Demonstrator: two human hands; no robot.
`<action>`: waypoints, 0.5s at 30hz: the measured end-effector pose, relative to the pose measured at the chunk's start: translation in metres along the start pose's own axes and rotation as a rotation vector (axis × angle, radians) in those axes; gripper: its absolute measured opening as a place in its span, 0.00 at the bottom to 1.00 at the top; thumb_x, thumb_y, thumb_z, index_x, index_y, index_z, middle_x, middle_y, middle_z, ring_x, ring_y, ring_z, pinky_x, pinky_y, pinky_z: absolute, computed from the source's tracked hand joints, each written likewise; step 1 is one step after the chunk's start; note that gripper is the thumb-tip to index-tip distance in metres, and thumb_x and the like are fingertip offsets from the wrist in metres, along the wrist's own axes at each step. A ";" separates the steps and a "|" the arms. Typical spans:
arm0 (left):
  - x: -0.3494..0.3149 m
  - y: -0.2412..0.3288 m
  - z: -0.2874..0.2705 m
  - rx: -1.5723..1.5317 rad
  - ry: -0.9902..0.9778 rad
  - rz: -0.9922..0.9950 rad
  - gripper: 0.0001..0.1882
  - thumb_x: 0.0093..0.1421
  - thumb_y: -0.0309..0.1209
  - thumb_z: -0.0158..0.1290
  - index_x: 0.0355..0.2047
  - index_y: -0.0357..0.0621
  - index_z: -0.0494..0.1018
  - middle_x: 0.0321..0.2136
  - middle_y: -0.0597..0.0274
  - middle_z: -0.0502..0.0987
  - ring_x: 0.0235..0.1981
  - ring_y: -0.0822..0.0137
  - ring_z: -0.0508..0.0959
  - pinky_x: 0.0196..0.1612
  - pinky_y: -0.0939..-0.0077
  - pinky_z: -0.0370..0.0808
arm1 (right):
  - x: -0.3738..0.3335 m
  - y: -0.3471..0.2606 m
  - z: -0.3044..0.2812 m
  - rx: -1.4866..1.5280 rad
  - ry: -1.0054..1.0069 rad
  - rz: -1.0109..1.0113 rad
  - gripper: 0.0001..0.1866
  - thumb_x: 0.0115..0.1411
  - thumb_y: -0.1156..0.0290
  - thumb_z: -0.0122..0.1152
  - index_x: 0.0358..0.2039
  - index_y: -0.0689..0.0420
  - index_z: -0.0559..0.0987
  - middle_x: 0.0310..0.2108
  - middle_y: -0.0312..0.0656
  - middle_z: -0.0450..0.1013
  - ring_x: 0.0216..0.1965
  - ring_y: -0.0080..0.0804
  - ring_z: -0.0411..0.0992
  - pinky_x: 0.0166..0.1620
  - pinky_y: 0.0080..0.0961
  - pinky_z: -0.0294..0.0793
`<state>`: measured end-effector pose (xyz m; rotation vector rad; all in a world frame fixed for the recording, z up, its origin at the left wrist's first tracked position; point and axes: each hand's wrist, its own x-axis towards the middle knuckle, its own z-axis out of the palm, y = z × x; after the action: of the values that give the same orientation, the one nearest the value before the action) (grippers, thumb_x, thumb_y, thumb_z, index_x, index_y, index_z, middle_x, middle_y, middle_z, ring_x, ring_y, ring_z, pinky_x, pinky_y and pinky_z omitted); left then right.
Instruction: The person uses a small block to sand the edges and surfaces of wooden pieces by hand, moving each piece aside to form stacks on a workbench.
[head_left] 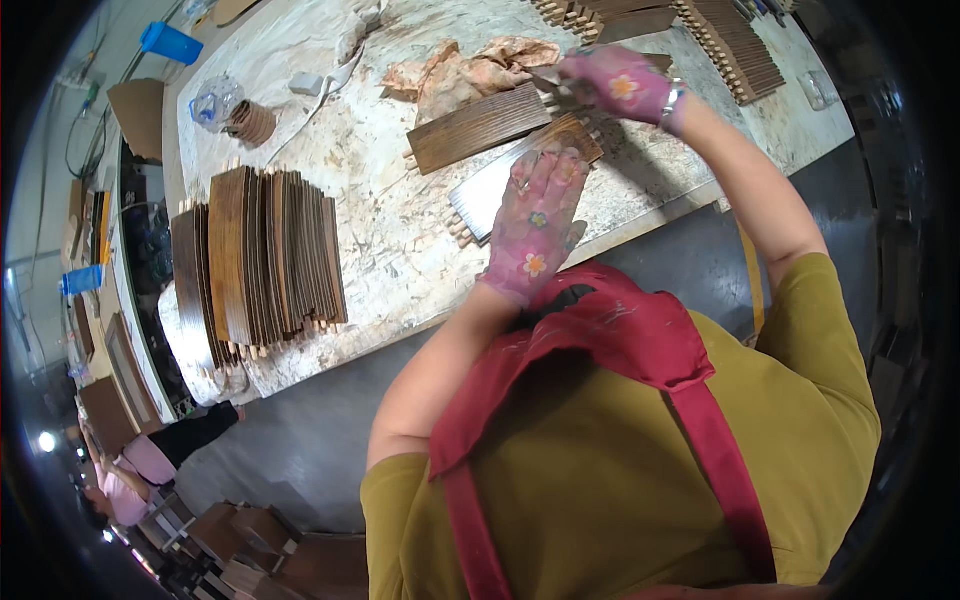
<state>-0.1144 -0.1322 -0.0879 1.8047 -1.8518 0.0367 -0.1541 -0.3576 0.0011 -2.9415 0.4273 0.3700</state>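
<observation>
Both of my hands wear pink flowered gloves. My left hand [538,222] lies flat, fingers stretched, on the near end of a dark brown wooden slat [500,192] that shines with reflected light and has pegs at its ends. My right hand [622,84] is beyond it to the right, its fingers closed round something dark and narrow that I cannot make out. Just left of that hand, a second brown slat [478,128] lies alongside the first. A stained, crumpled cloth [470,78] sits behind it.
A row of stacked slats [262,262] stands on the left of the stained white table [385,250]. More slats [728,50] lie at the far right. A clear plastic jug [214,104] and a blue cup [172,43] are far left. Another person [140,470] is at lower left.
</observation>
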 end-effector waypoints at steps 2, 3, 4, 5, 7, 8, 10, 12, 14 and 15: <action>0.001 0.003 -0.001 -0.004 -0.009 -0.004 0.32 0.53 0.38 0.57 0.57 0.40 0.66 0.59 0.53 0.66 0.62 0.52 0.62 0.66 0.50 0.54 | -0.005 0.016 0.013 0.050 0.114 -0.116 0.14 0.61 0.66 0.54 0.46 0.55 0.75 0.31 0.43 0.76 0.31 0.40 0.77 0.36 0.35 0.76; 0.000 0.002 0.002 0.015 -0.023 -0.016 0.32 0.53 0.38 0.56 0.58 0.40 0.66 0.59 0.53 0.66 0.62 0.51 0.62 0.66 0.50 0.54 | -0.003 0.000 0.019 0.209 0.210 -0.266 0.15 0.61 0.64 0.55 0.46 0.56 0.75 0.34 0.44 0.76 0.32 0.42 0.77 0.37 0.35 0.76; -0.002 0.001 0.004 0.034 -0.036 -0.028 0.32 0.54 0.38 0.56 0.58 0.40 0.66 0.59 0.53 0.66 0.62 0.51 0.62 0.66 0.50 0.54 | -0.003 -0.025 0.024 0.369 0.305 -0.415 0.15 0.62 0.63 0.55 0.46 0.57 0.75 0.36 0.45 0.76 0.33 0.43 0.77 0.39 0.35 0.76; -0.009 -0.001 0.012 0.107 0.005 -0.034 0.31 0.55 0.41 0.54 0.58 0.44 0.66 0.58 0.52 0.67 0.61 0.51 0.63 0.65 0.50 0.55 | -0.001 -0.054 0.017 0.553 0.124 -0.449 0.17 0.62 0.60 0.56 0.46 0.58 0.74 0.40 0.46 0.75 0.37 0.44 0.76 0.43 0.35 0.75; -0.014 0.003 0.019 0.060 -0.143 -0.159 0.31 0.57 0.46 0.52 0.59 0.47 0.67 0.57 0.51 0.67 0.61 0.50 0.64 0.64 0.50 0.57 | -0.001 -0.091 0.021 0.545 0.132 -0.762 0.16 0.60 0.62 0.58 0.46 0.55 0.74 0.37 0.45 0.74 0.38 0.43 0.75 0.44 0.36 0.74; -0.020 0.004 0.028 0.080 -0.166 -0.210 0.31 0.57 0.46 0.51 0.59 0.47 0.67 0.56 0.50 0.68 0.61 0.49 0.64 0.64 0.50 0.57 | 0.006 -0.098 0.042 0.596 0.215 -0.892 0.15 0.56 0.67 0.60 0.44 0.55 0.74 0.34 0.45 0.73 0.35 0.44 0.75 0.41 0.37 0.73; -0.030 0.003 0.039 0.054 -0.163 -0.238 0.30 0.58 0.47 0.50 0.58 0.47 0.67 0.56 0.49 0.68 0.60 0.47 0.65 0.64 0.51 0.57 | 0.012 -0.116 0.046 0.439 -0.009 -0.914 0.15 0.52 0.72 0.60 0.42 0.55 0.74 0.31 0.44 0.72 0.33 0.44 0.74 0.39 0.38 0.73; -0.030 0.005 0.037 0.044 -0.130 -0.227 0.30 0.58 0.47 0.49 0.58 0.47 0.67 0.55 0.49 0.70 0.59 0.47 0.66 0.64 0.51 0.58 | 0.015 -0.119 0.046 0.338 0.057 -0.973 0.12 0.52 0.72 0.59 0.38 0.54 0.73 0.30 0.43 0.72 0.30 0.43 0.74 0.33 0.38 0.72; -0.021 0.008 0.029 0.001 -0.229 -0.284 0.30 0.57 0.45 0.51 0.58 0.49 0.67 0.57 0.52 0.69 0.59 0.51 0.67 0.63 0.50 0.58 | 0.023 -0.120 0.050 0.298 0.118 -0.997 0.11 0.51 0.71 0.58 0.36 0.54 0.72 0.28 0.42 0.72 0.28 0.42 0.74 0.30 0.37 0.71; -0.012 0.012 0.019 0.011 -0.257 -0.294 0.31 0.57 0.48 0.51 0.58 0.48 0.68 0.56 0.51 0.70 0.59 0.52 0.67 0.63 0.51 0.58 | 0.034 -0.117 0.054 0.307 0.150 -0.983 0.10 0.51 0.71 0.59 0.36 0.54 0.72 0.27 0.41 0.71 0.27 0.40 0.73 0.29 0.36 0.71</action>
<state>-0.1328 -0.1273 -0.1041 2.1546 -1.7312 -0.3071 -0.0996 -0.2455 -0.0470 -2.4845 -0.8512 -0.0507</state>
